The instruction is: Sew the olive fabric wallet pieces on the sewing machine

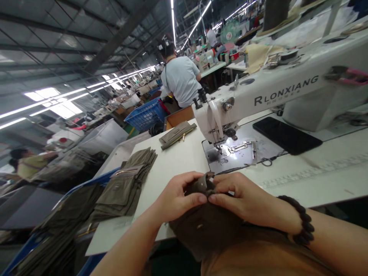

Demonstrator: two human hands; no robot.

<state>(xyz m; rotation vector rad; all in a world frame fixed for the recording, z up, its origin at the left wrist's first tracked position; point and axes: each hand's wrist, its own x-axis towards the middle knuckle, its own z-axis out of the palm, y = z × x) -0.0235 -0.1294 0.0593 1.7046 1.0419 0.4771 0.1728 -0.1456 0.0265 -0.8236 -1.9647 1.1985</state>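
Between my two hands is a dark olive fabric piece (205, 230), perhaps a bag part, hanging over the table's front edge. My left hand (182, 193) pinches its upper edge, thumb on the near side. My right hand (237, 193), with a dark beaded bracelet at the wrist, grips the same edge close beside the left thumb. A folded strip (204, 184) of the cloth stands up between the fingers. Just beyond my hands is the sewing machine (214, 122), its needle area above a shiny metal plate (238, 153); the fabric is apart from it.
A black phone (287, 134) and small scissors (267, 161) lie by the machine. Stacked olive pieces (126, 184) cover the table's left side, with a zippered piece (178, 135) farther back. More pieces (69, 211) fill a blue bin at left. A person (181, 78) sits ahead, near a blue crate (146, 115).
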